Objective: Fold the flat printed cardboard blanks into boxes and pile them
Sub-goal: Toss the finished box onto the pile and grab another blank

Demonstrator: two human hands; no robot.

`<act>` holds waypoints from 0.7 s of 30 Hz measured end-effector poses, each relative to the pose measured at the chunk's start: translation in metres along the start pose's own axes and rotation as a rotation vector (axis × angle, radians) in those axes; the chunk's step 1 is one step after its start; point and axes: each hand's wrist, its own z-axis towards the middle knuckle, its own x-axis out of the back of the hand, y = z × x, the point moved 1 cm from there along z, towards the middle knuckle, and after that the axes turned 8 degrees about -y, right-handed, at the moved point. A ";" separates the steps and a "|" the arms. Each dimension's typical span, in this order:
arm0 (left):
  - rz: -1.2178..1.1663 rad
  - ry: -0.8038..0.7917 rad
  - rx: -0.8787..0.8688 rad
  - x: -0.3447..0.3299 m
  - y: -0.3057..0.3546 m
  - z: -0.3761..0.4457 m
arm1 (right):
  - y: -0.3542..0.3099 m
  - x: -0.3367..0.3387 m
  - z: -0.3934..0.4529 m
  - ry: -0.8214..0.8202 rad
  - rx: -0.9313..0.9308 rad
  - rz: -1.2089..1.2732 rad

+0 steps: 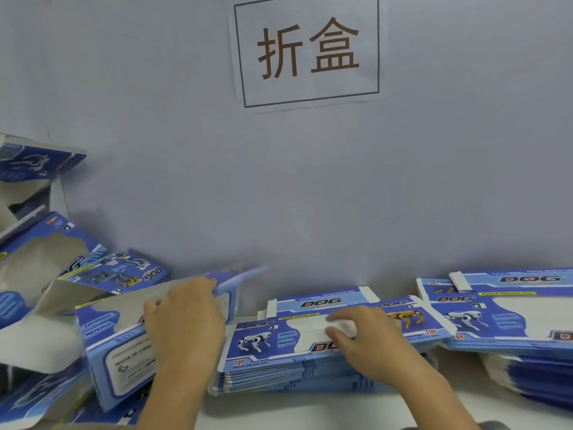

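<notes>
While the left hand (pixel 183 324) grips a folded box (pixel 130 342) at the pile (pixel 46 274), the right hand's (pixel 366 339) relaxed fingers (pixel 336 316) rest on the top blank (pixel 310 333). Next, judged: release the box and lift that blank.

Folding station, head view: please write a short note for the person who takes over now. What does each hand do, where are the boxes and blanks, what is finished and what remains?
Left hand: grips the blue printed cardboard box with a window, folded up, at the edge of the pile.
Right hand: fingers rest on the top flat blue printed blank of the middle stack; not yet lifted.
Done: a loose pile of folded blue boxes lies at the left against the grey wall.
Left: the middle stack and a second stack of flat blanks at the right, all unfolded.
Next, probably: release the box onto the pile, take the top blank.
</notes>
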 end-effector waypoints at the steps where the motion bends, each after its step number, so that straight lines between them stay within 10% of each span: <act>1: -0.080 0.050 -0.015 0.008 -0.001 0.002 | -0.002 -0.001 0.001 0.042 0.028 0.054; 5: -0.720 0.172 -0.282 0.046 0.011 0.004 | -0.022 0.001 -0.001 0.199 0.232 0.535; 10: -1.610 -0.266 -0.399 0.055 0.032 -0.009 | -0.016 0.016 -0.012 -0.301 0.462 1.481; 15: -1.531 -0.265 -0.236 0.033 0.038 -0.004 | -0.018 0.015 -0.011 -0.284 0.410 1.581; 21: -1.333 -0.512 -0.429 0.011 0.031 -0.006 | -0.006 0.013 -0.002 -0.238 0.365 1.697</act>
